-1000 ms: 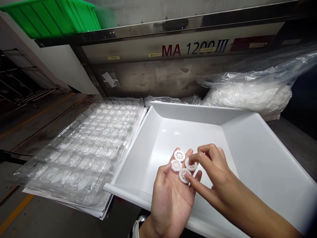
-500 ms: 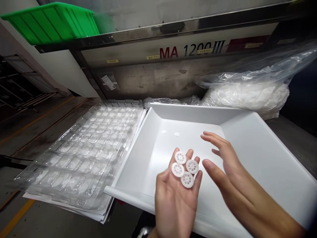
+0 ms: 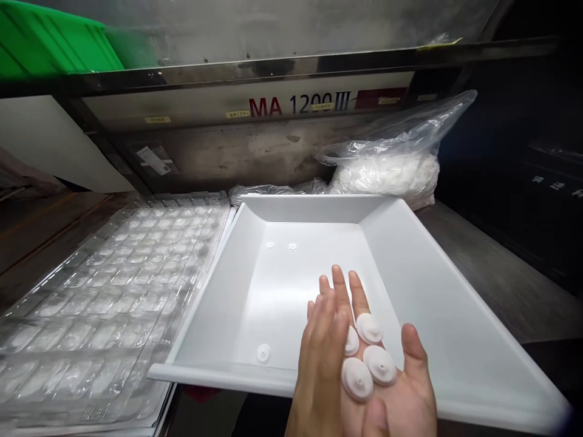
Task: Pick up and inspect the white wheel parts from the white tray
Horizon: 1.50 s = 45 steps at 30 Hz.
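Observation:
Several white plastic gears (image 3: 381, 365) lie on the upturned palm of my right hand (image 3: 410, 397), its fingers stretched forward and its thumb out to the side. The gears show small central hubs, and one is partly hidden behind my left hand. My left hand (image 3: 319, 364) stands on edge against the left side of the right palm, fingers extended and close to the gears. Both hands are over the front of a large light-grey tray (image 3: 218, 371). Two small white parts (image 3: 293, 247) lie at the tray's back left, and a white gear (image 3: 263, 353) at its front left.
Stacked clear blister trays (image 3: 132, 291) with white parts stand left of the grey tray. Behind it are a plastic bag (image 3: 387, 176) of white material and a machine panel (image 3: 204, 152). A green bin (image 3: 54, 42) sits at the upper left.
The held gears have passed from my left palm to my right and now show their hub sides. A gear now shows at the tray's front left. The view has shifted right.

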### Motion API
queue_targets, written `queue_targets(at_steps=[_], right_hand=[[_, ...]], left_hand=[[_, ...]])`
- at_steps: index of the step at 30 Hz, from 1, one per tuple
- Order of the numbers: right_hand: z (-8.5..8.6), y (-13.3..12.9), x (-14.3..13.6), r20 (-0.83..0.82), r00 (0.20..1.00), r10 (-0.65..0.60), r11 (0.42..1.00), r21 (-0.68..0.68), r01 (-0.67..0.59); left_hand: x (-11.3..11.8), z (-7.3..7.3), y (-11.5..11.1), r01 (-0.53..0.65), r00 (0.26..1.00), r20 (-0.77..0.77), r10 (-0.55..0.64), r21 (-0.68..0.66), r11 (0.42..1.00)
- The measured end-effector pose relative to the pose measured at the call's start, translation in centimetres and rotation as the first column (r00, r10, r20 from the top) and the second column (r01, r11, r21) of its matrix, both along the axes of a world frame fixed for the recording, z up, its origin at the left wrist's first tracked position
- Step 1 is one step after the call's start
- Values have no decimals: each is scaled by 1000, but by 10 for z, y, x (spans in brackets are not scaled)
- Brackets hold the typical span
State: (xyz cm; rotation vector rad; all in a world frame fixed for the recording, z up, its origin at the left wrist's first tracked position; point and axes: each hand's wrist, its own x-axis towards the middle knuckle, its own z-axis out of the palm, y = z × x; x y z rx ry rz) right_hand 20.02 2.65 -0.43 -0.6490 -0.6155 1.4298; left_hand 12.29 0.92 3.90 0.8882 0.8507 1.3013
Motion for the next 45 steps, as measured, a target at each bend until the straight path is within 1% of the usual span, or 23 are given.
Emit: queue_targets(at_steps=[2, 3, 4, 5, 6, 7, 8, 9, 11, 12, 13, 14, 16, 18, 21, 23, 25, 28, 31, 35, 40, 43, 45], right_hand=[[2, -4, -1, 44, 999, 4, 1000, -9, -3], [3, -7, -3, 136, 991, -7, 1000, -9, 9], [3, -10, -5, 275, 961, -25, 1000, -1, 26], [4, -13, -8, 427, 903, -48, 999, 12, 47], [4, -15, -11, 593, 802, -67, 998, 28, 63], [4, -16, -15, 751, 655, -83, 996, 50, 69], [4, -15, -20, 873, 479, -94, 995, 73, 64], [4, -14, -24, 947, 309, -92, 996, 82, 44], [4, -10, -31, 995, 8, -98, 995, 98, 1], [3, -9, -32, 989, -100, -110, 994, 109, -17], [3, -7, -33, 981, -148, -123, 992, 121, -23], [3, -7, -33, 976, -165, -139, 990, 136, -28], [5, -9, -30, 977, -136, -165, 986, 163, -28], [9, -14, -25, 983, -70, -171, 985, 171, -13], [17, -22, -17, 988, 39, -149, 989, 149, 23], [22, -26, -13, 989, 75, -128, 990, 123, 64], [24, -29, -11, 992, 44, -120, 988, 115, 104], [24, -30, -11, 994, -14, -108, 987, 108, 121], [21, -29, -12, 997, 11, -80, 986, 78, 147], [13, -26, -6, 995, 43, -87, 985, 80, 150], [6, -24, 3, 980, 185, -78, 990, 54, 128], [9, -24, 0, 955, 295, -25, 981, -33, 191], [13, -24, -4, 940, 340, -17, 971, -65, 231]], left_hand=[[-4, -9, -3, -24, 999, 45, 25, -23, 999], [-4, -14, -4, -29, 993, 113, 38, -76, 997], [-3, -18, -5, -19, 977, 209, 51, -155, 988], [-2, -22, -5, 10, 947, 313, 69, -245, 969], [-1, -26, -5, 55, 909, 407, 89, -328, 943], [0, -28, -4, 100, 874, 473, 108, -393, 914], [0, -31, -2, 138, 848, 516, 121, -437, 889], [-1, -32, 0, 167, 830, 543, 125, -457, 873], [-3, -34, 6, 228, 794, 596, 118, -473, 851], [-5, -34, 8, 261, 771, 626, 119, -481, 837], [-6, -33, 11, 287, 750, 649, 126, -491, 823], [-8, -32, 13, 306, 733, 666, 137, -504, 808], [-10, -30, 16, 327, 704, 690, 169, -526, 785], [-10, -31, 17, 370, 649, 740, 179, -512, 775], [-10, -36, 19, 413, 550, 816, 178, -451, 791], [-10, -40, 20, 416, 508, 838, 200, -442, 795], [-11, -41, 21, 430, 486, 843, 232, -461, 777], [-13, -38, 21, 465, 451, 857, 249, -464, 754], [-14, -33, 21, 472, 430, 863, 265, -465, 749], [-17, -31, 22, 485, 416, 843, 341, -523, 701], [-18, -28, 22, 500, 378, 843, 382, -534, 682], [-18, -28, 22, 500, 369, 852, 372, -519, 693], [-18, -29, 21, 508, 351, 868, 351, -492, 708]])
